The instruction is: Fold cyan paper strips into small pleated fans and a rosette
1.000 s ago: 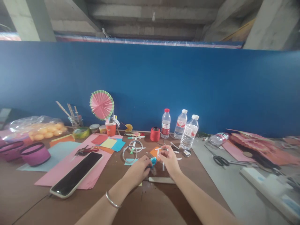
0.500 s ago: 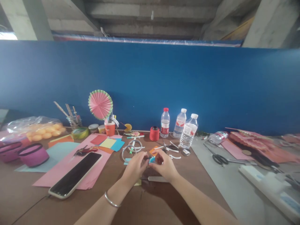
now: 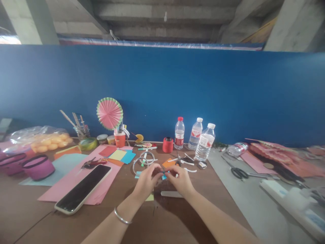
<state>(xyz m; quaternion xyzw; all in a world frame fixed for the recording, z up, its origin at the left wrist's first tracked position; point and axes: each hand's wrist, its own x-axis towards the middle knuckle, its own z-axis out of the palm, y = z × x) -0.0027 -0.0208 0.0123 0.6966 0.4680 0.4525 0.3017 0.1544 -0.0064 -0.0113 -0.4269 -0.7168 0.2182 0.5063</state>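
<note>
A small piece of blue paper (image 3: 164,177) is pinched between the fingertips of both hands above the brown table. My left hand (image 3: 149,179), with a silver bangle on its wrist, is closed on its left side. From the right, my right hand (image 3: 181,180) grips it between thumb and fingers. Fingers cover most of the piece, so its exact shape is hidden. Under the right hand lies a pale flat blade-like strip (image 3: 171,194). An orange paper square (image 3: 169,163) and wire rings (image 3: 138,166) lie just beyond the hands.
A phone (image 3: 83,189) rests on pink paper (image 3: 54,195) at left. A paper fan (image 3: 109,113) stands in a red cup (image 3: 120,139). Behind the hands are a red thread spool (image 3: 168,145) and water bottles (image 3: 204,144). Scissors (image 3: 240,173) and a power strip (image 3: 281,196) lie right.
Both hands have shifted their fingertips slightly on the blue paper, and less of it shows between them now. The view has moved a little; the other things stay put.
</note>
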